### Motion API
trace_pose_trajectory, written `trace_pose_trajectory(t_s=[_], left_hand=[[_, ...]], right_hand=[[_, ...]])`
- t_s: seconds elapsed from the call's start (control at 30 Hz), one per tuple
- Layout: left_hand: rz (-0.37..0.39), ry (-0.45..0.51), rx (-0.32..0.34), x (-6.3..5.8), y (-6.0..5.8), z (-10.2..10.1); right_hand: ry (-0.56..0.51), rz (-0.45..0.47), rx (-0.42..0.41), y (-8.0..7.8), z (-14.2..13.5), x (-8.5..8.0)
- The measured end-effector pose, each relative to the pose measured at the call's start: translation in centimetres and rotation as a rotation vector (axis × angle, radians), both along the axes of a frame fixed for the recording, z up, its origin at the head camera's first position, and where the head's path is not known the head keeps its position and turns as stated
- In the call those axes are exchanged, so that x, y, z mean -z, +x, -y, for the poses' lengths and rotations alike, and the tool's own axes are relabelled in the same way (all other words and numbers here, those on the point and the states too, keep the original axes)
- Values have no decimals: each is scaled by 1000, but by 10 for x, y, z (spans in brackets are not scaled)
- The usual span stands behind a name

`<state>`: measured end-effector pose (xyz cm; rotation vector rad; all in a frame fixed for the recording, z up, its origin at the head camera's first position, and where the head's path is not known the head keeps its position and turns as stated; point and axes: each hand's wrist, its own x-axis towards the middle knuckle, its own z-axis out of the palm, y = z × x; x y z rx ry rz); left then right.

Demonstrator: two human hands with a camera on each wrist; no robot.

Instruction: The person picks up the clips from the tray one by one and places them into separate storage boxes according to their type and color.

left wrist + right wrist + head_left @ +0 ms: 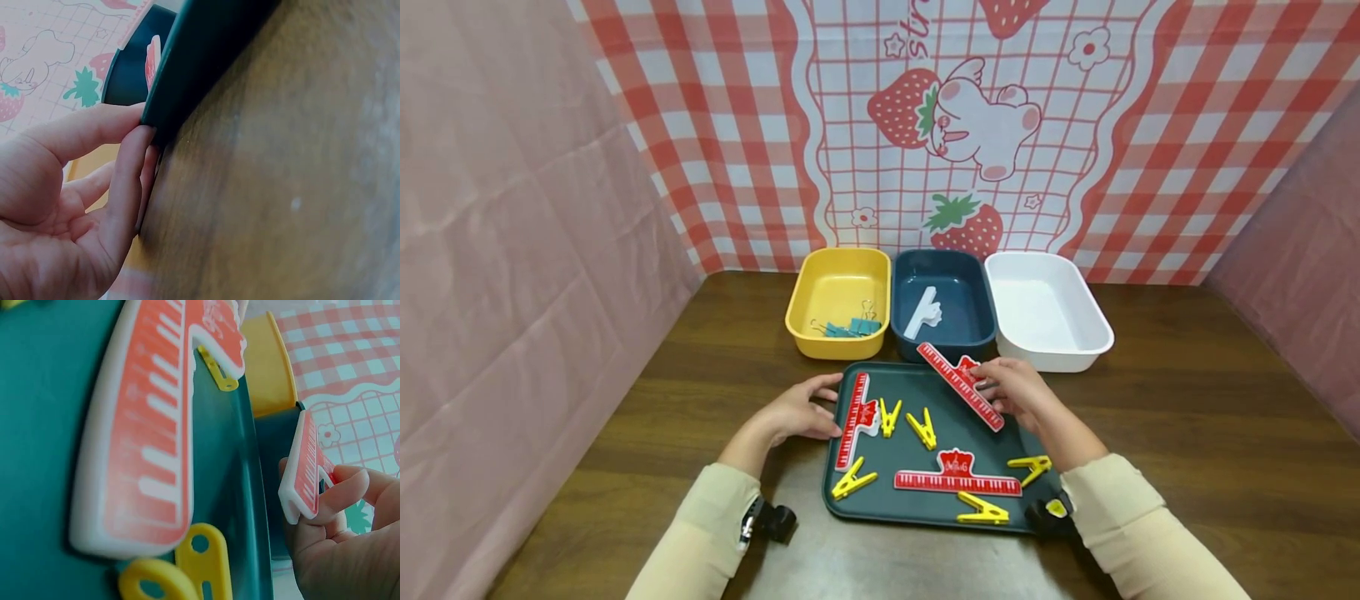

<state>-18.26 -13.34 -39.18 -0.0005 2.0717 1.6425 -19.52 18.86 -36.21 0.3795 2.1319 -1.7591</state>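
Note:
My right hand [1018, 390] grips a red-and-white piano-keyboard clip [958, 383] by its crown-shaped handle, above the far right part of the dark green tray [887, 460]. The right wrist view also shows this held clip [305, 469] between thumb and fingers. At the tray's left side, my left hand [797, 410] pinches the rim, as the left wrist view shows with the fingers on the tray edge [181, 69]. Two more piano clips lie on the tray, one upright along the left [852, 421] and one across the front [958, 485]. Several yellow clothespins [922, 429] lie around them.
Behind the tray stand three bins in a row. The yellow bin [801, 312] holds teal binder clips [850, 328], the dark blue bin [958, 275] a white-backed clip [920, 314], and a white bin [1048, 300] is at the right. A patterned cloth hangs behind.

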Motion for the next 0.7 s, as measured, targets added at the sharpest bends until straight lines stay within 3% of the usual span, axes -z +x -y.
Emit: trace_pose_trajectory(t_s=[0.7], left_hand=[[1, -14, -10, 1, 0, 0]], right_hand=[[-139, 24, -46, 9, 9, -11]])
